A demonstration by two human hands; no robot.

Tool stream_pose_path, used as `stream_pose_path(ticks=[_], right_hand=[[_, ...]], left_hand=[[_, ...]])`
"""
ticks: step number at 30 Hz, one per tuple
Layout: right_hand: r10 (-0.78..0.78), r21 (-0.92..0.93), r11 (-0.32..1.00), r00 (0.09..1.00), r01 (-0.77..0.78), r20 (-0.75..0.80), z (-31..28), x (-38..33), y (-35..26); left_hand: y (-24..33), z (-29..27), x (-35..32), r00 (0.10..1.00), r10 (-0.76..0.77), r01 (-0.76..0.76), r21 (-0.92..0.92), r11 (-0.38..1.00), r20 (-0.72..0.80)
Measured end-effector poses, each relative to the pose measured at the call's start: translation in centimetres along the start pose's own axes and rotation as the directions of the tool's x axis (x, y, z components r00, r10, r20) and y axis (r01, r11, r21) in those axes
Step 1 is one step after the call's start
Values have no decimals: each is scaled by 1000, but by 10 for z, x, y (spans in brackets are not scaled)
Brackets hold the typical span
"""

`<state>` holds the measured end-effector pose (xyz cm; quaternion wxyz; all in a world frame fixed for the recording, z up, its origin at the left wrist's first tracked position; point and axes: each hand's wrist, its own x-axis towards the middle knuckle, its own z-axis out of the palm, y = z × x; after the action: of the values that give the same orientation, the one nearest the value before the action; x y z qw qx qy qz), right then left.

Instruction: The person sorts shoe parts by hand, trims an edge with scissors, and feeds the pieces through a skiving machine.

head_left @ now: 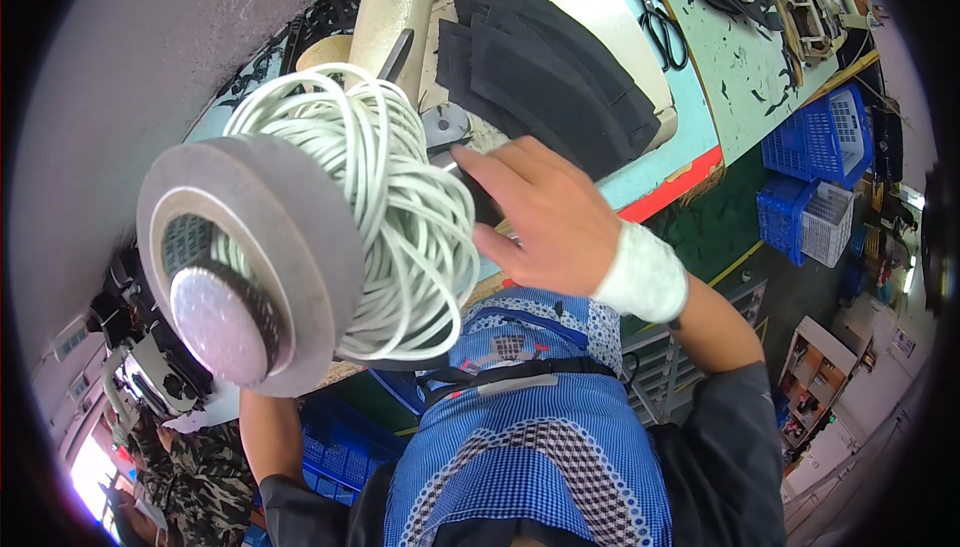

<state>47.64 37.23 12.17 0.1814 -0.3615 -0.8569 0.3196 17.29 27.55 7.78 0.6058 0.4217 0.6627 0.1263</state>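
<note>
My right hand (pixel 560 217), with a white band (pixel 645 272) at the wrist, reaches in beside the sewing machine (pixel 395 12). Its thumb and forefinger close around a dark piece of material (pixel 482 197), partly hidden by the hand and the cord. A large bundle of white cord (pixel 385 217) hangs right by these fingertips, behind the grey handwheel (pixel 325 247) with its shiny round knob (pixel 220 322). Of my left arm only the forearm (pixel 270 437) shows; the wheel and cord hide that hand. Beyond my right hand, a stack of black cut panels (pixel 560 77) lies on the table.
Black-handled scissors (pixel 660 32) lie right of the stack. The table (pixel 685 117) has a red front edge. Blue baskets (pixel 820 137) stand at the right, with a wooden shelf (pixel 815 377) lower down. Someone in camouflage clothing (pixel 200 477) is at the lower left.
</note>
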Motion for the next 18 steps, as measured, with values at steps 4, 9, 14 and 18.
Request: stream_pose_path(ticks=[4,9,14,18], right_hand=[[54,2,999,990,-55,130,-22,-1,12],[-136,-361,933,923,-4,-361,-100,7,-13],[-21,-44,999,997,18,-72,-23,-6,18],[-5,13,1000,997,4,76,7,18,11]], left_hand=[[1,-2,0,1000,-27,27,-22,999,0],[3,3,-30,985,-151,145,-75,987,-82],[12,7,6,972,-166,206,260,943,-169],[-82,1,10,858,514,-370,671,643,-20]])
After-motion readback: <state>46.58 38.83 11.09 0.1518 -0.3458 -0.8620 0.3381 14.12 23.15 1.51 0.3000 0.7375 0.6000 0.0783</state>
